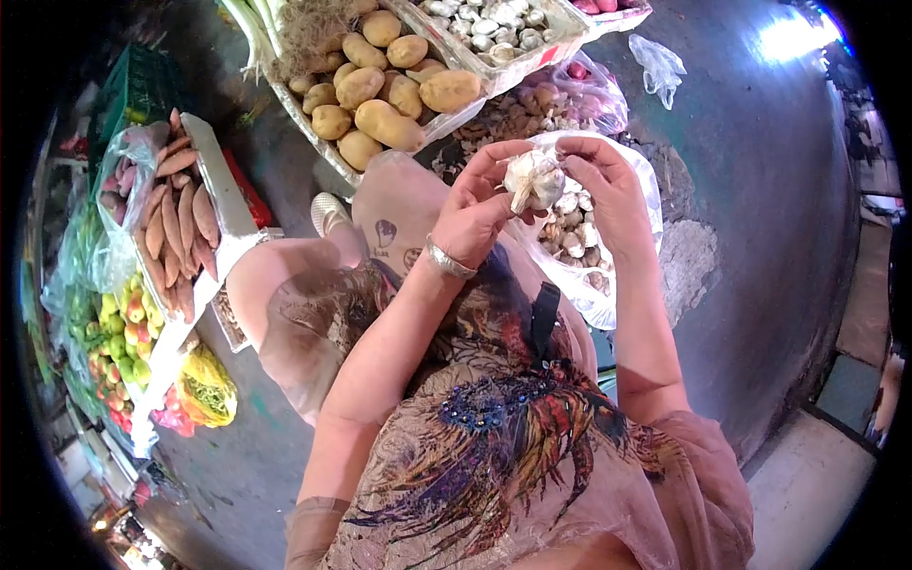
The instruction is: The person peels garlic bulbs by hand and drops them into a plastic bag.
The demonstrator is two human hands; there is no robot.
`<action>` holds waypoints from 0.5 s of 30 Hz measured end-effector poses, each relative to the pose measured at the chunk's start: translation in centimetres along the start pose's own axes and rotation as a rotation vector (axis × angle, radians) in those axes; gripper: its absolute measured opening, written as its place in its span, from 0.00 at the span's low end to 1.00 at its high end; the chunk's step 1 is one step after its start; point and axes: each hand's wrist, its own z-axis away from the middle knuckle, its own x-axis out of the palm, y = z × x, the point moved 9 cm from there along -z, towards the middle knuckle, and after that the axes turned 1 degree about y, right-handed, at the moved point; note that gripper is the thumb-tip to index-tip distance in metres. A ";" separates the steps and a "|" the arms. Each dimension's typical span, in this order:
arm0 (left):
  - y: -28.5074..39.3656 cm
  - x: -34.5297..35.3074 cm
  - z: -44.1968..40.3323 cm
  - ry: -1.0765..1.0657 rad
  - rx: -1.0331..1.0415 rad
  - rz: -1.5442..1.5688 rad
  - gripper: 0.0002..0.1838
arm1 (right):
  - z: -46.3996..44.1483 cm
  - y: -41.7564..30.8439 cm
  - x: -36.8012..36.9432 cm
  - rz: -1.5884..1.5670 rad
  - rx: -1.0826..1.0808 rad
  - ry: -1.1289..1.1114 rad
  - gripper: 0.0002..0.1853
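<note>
Pinching a round, white, papery garlic bulb (534, 181) in left fingers (489, 211), with right fingers (591, 175) bent alongside, grip unclear; looks light, firm, flaky-skinned, best cradled round the middle.

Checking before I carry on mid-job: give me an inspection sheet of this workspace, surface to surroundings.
Surface: dark floor, rough paler patch right of the bag
Things in hand: garlic bulb, beside an open bag of garlic
Clutter: crumpled plastic on the floor
Hands: left hand holds the bulb; right hand at its other side, grip unclear
Cables: nothing seen
Surroundings: potatoes, sweet potatoes in containers
</note>
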 end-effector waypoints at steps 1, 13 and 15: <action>0.1 0.0 0.0 0.030 -0.002 0.015 0.26 | 0.3 -0.8 0.3 -0.059 -0.044 0.010 0.08; 0.6 -0.1 0.2 0.116 0.103 -0.104 0.26 | -0.1 1.7 0.0 0.168 0.038 0.037 0.04; 0.1 -0.1 0.0 0.075 0.064 -0.127 0.26 | -0.1 0.2 -0.5 0.010 -0.124 0.124 0.04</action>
